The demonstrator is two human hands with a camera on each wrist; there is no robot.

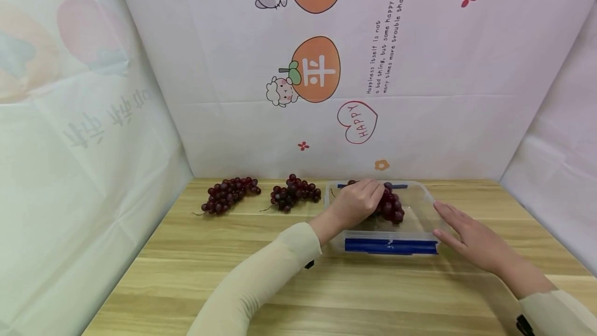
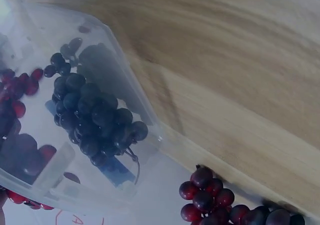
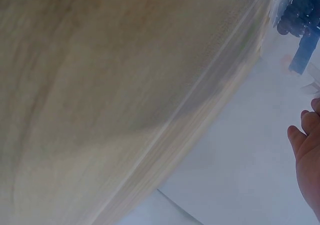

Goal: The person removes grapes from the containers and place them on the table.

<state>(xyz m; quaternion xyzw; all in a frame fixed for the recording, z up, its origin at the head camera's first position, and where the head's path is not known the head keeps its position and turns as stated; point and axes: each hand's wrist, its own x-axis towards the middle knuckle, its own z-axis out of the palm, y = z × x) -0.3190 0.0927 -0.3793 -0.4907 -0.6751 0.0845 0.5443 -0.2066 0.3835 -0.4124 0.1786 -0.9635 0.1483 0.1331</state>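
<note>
Grapes [image 1: 392, 208] sit just right of the left hand [image 1: 356, 204], whose curled fingers seem to pinch them inside a clear box [image 1: 391, 236], while the right hand rests on its side, fingers straight, thumb apart. Another, darker bunch [image 2: 92, 117] lies within, so two bunches look placed or nearly so; a nearer bunch [image 1: 294, 194] and a farther bunch [image 1: 230, 195] lie outside, left of the left hand. Left fingertips are hidden, and both wrist views crop the box.
</note>
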